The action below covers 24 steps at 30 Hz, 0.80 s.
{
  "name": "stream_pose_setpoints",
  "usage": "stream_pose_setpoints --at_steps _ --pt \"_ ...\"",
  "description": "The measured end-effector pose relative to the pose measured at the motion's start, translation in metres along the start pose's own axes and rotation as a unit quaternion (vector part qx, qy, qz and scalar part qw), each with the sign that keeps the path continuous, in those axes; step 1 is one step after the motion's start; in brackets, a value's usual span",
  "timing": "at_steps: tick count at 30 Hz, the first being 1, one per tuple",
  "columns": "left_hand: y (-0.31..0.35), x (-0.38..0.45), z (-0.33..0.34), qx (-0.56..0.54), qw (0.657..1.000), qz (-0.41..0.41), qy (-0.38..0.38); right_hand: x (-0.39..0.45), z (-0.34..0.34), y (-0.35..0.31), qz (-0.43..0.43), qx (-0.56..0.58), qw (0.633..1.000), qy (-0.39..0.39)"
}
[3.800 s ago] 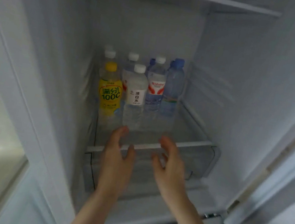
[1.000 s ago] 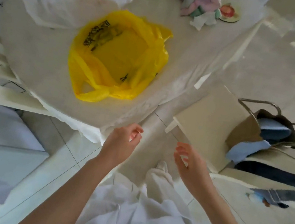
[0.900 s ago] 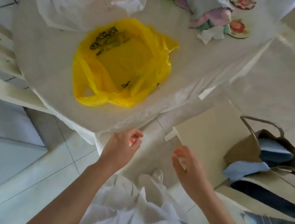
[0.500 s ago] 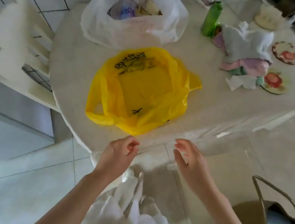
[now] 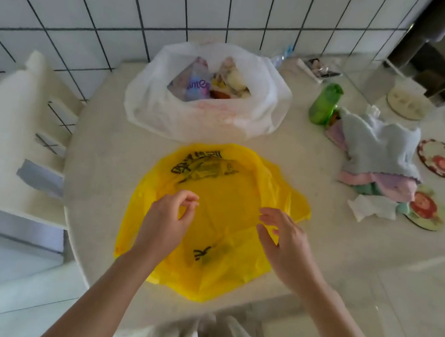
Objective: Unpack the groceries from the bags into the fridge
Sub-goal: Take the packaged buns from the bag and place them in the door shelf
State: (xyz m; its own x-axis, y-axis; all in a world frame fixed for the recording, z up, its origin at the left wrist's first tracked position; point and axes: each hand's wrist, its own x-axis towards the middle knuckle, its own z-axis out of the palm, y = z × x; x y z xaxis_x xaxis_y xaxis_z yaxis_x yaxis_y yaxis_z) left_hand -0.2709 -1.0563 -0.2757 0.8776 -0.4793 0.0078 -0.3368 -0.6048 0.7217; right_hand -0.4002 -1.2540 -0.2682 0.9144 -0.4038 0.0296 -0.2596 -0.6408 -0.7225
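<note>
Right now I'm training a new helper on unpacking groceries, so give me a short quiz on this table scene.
1. True or false: the yellow bag lies flattened on the table.
2. Which bag shows groceries inside? A) the yellow bag B) the white bag C) neither
3. Fill in: the left hand and right hand hover over the ___ bag, gripping nothing.

Key: 1 true; 2 B; 3 yellow
</note>
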Motion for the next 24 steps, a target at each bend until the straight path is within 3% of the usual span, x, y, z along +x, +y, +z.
stream_pose_setpoints --at_steps 12,24 --pt "0.017 0.143 -0.010 0.058 0.996 -0.019 0.066 0.181 -0.032 0.011 -0.110 -0.029 0.992 -0.060" --pt "0.007 0.281 0.003 0.132 0.988 -0.017 0.083 0.363 -0.027 0.022 -0.182 -0.104 0.972 -0.110"
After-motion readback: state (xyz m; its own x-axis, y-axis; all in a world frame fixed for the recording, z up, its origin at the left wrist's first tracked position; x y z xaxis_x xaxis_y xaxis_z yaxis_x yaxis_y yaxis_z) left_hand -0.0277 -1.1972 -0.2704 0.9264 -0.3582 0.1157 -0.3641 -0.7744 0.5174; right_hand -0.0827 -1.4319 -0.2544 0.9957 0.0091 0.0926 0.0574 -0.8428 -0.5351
